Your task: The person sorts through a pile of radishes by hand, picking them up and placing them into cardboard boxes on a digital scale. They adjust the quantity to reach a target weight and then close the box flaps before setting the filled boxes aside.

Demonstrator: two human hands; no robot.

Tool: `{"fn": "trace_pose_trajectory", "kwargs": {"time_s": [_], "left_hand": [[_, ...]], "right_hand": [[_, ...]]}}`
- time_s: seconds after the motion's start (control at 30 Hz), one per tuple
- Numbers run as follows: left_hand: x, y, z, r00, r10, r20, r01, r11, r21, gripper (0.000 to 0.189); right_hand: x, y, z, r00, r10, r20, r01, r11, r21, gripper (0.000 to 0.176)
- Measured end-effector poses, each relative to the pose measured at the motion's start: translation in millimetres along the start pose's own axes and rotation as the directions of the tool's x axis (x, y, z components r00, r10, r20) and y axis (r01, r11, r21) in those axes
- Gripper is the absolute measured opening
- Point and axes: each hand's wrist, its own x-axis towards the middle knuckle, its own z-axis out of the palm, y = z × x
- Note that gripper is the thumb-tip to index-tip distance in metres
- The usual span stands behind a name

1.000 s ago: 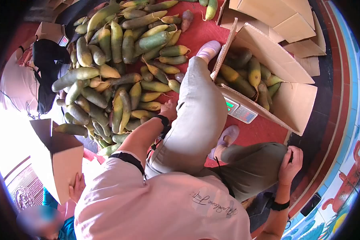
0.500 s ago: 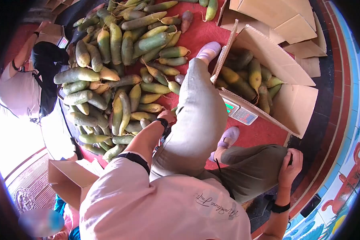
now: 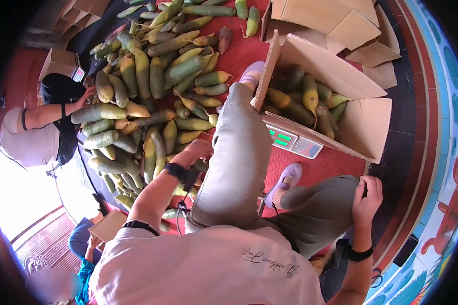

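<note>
Radishes [image 3: 143, 73], long and blunt, lie in a loose heap on the red floor covering [image 3: 247, 43] to the left of the legs, their smooth skins running from dull green to yellow, some tipped with a thin, wiry root. At the near edge of that heap I see the left hand [image 3: 198, 149], its fingers bent downward beside the grey trousers [image 3: 244, 152]; a green one shows just below it, but from my remote view I can't tell whether the fingers grip anything. I have the right hand [image 3: 367, 195] resting on the right knee with its fingers curled inward, and what they may enclose is hidden from me. Beyond the left leg, more radishes fill the bottom of an open carton [image 3: 336, 63], stiff brown board with raw corrugated edges, flaps spread wide, above a flat plastic scale [image 3: 292, 140] with lit green digits. Creased cardboard [image 3: 336, 18] is stacked behind it. Across the heap, I make out a co-worker's hand [image 3: 89, 96] close to the radishes. Glossy blue tiles [image 3: 440, 124] curve along my far right.
</note>
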Motion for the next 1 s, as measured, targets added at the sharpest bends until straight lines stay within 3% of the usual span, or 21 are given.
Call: {"fn": "trace_pose_trajectory", "kwargs": {"time_s": [0.03, 0.1, 0.17, 0.3, 0.43, 0.5, 0.53, 0.6, 0.63, 0.7, 0.77, 0.8, 0.93, 0.97, 1.0], "left_hand": [[-17.3, 46.2, -9.3, 0.999, 0.02, -0.03, -0.009, 0.944, 0.33, 0.015], [-39.0, 78.4, -25.3, 0.978, -0.044, -0.205, 0.039, 0.999, -0.027, 0.024], [-75.6, 143.0, -32.2, 0.944, 0.136, -0.301, -0.179, 0.977, -0.119, 0.024], [-111.5, 247.4, -39.1, 0.853, 0.415, -0.316, -0.325, 0.897, 0.301, 0.031], [-105.8, 327.7, -6.0, 0.761, 0.604, -0.236, -0.556, 0.795, 0.242, 0.03], [-81.0, 340.5, 8.2, 0.771, 0.617, -0.158, -0.595, 0.786, 0.168, 0.029], [-75.5, 343.0, 12.0, 0.771, 0.613, -0.173, -0.591, 0.789, 0.165, 0.029], [-68.4, 342.6, 12.7, 0.772, 0.635, -0.019, -0.629, 0.768, 0.119, 0.033], [-65.2, 336.9, 6.7, 0.775, 0.631, -0.03, -0.624, 0.772, 0.116, 0.033], [-54.2, 314.2, -9.9, 0.72, 0.667, -0.194, -0.633, 0.745, 0.211, 0.034], [-35.3, 275.5, -31.0, 0.79, 0.525, -0.316, -0.521, 0.847, 0.105, 0.032], [-30.6, 259.4, -39.3, 0.804, 0.469, -0.366, -0.389, 0.88, 0.274, 0.03], [31.5, 142.1, -53.5, 0.795, 0.389, -0.466, -0.213, 0.898, 0.386, 0.029], [37.3, 126.7, -48.0, 0.774, 0.432, -0.462, -0.21, 0.864, 0.457, 0.028], [44.3, 116.5, -43.2, 0.831, 0.333, -0.445, -0.068, 0.856, 0.512, 0.026]], "right_hand": [[-0.6, 0.1, 0.2, 1.0, -0.01, -0.013, 0.011, 1.0, 0.005, 0.008], [-1.4, -2.9, -1.0, 0.999, -0.004, -0.037, 0.004, 1.0, 0.018, 0.008], [-2.0, -5.1, -2.5, 0.999, -0.008, -0.053, 0.01, 0.999, 0.04, 0.006], [-4.7, -3.6, -1.7, 0.996, -0.042, -0.076, 0.045, 0.998, 0.041, 0.005], [-6.4, -4.0, 0.2, 0.995, -0.054, -0.087, 0.056, 0.998, 0.028, 0.006], [-6.1, -3.9, 0.8, 0.995, -0.062, -0.08, 0.063, 0.998, 0.013, 0.007], [-7.7, -3.1, 1.1, 0.994, -0.067, -0.089, 0.067, 0.998, -0.004, 0.007], [-10.2, -2.3, 0.5, 0.992, -0.085, -0.089, 0.084, 0.996, -0.017, 0.007], [-11.7, -2.1, -0.2, 0.993, -0.072, -0.098, 0.072, 0.997, -0.008, 0.006], [-14.1, 0.4, -0.9, 0.993, -0.063, -0.097, 0.064, 0.998, 0.0, 0.005], [-14.6, 4.0, -0.4, 0.995, -0.045, -0.087, 0.045, 0.999, -0.006, 0.005], [-14.4, 5.0, 0.0, 0.996, -0.048, -0.079, 0.048, 0.999, -0.005, 0.005], [-10.7, 7.9, -0.2, 0.998, -0.037, -0.043, 0.037, 0.999, -0.011, 0.006], [-10.6, 8.6, 0.1, 0.999, -0.032, -0.033, 0.031, 0.999, -0.022, 0.006], [-10.2, 9.1, 0.5, 0.999, -0.031, -0.024, 0.031, 0.999, -0.024, 0.006]]}}
